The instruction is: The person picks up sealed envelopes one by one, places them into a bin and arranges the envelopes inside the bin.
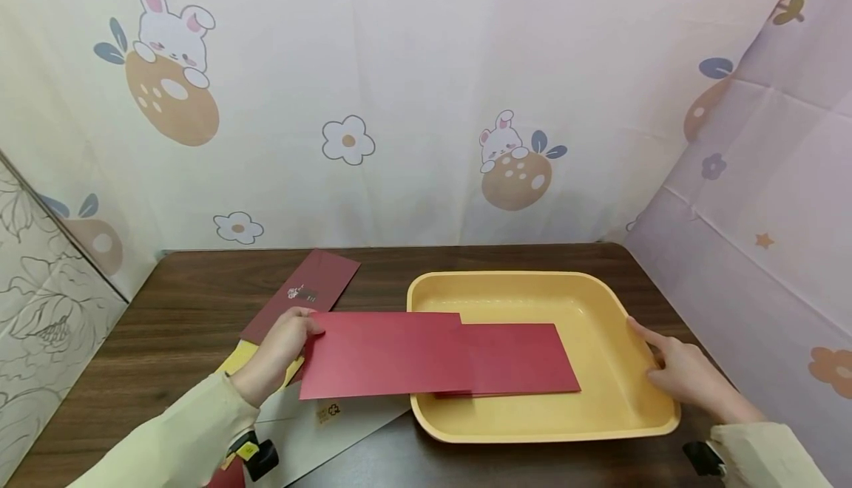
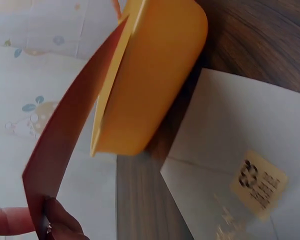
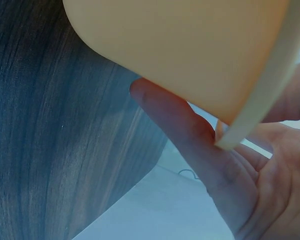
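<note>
My left hand point(image 1: 282, 344) pinches the left end of a red envelope point(image 1: 379, 355), with its thumb on one face and a finger on the other in the left wrist view. The envelope reaches over the left rim of a yellow tray point(image 1: 492, 296), and its far end overlaps another red envelope point(image 1: 526, 358) in the tray. My right hand point(image 1: 685, 373) grips the tray's right edge. In the right wrist view, fingers point(image 3: 190, 125) lie on both sides of the tray's rim point(image 3: 262, 95).
Left of the tray, a dark maroon envelope point(image 1: 322, 277), a yellow piece point(image 1: 239, 358) and a white envelope with a small gold label point(image 1: 328, 411) lie on the wooden table point(image 1: 153, 325). A red corner point(image 1: 229, 475) shows near the left sleeve. Printed curtains stand behind and at the right.
</note>
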`<move>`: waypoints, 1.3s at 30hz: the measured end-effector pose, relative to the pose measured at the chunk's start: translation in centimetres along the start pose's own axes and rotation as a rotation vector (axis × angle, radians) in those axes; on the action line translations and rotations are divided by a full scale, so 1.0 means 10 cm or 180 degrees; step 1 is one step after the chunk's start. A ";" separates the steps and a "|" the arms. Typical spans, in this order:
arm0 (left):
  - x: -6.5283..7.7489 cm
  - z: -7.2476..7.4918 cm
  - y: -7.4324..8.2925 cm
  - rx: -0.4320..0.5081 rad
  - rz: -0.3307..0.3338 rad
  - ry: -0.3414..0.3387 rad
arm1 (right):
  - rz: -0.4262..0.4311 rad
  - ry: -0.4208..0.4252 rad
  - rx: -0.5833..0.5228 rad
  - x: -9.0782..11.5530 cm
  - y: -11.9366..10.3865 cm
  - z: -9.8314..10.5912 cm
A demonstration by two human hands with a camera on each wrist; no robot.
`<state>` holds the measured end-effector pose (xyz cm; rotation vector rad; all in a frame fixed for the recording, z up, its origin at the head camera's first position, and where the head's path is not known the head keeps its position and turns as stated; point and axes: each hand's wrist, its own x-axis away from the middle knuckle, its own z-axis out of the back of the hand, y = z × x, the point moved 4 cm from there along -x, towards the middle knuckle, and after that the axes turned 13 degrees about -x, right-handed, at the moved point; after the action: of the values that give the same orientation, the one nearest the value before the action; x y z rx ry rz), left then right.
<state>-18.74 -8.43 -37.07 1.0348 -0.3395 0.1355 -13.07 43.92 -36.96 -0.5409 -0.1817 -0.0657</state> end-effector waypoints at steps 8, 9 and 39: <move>0.00 -0.18 0.18 0.0176 -0.0126 -0.0102 | -0.0004 -0.0007 -0.0015 0.00 0.00 0.00; 0.00 -0.20 0.20 0.0162 -0.0118 -0.0100 | -0.0004 -0.0007 -0.0016 0.00 0.00 0.00; -0.03 -0.89 0.60 0.0454 -0.0517 -0.0626 | -0.0003 -0.0002 -0.0070 0.00 0.03 -0.01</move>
<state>-18.70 2.30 -36.40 1.2159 -0.4269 -0.0903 -13.07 44.10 -37.19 -0.5629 -0.1820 -0.0684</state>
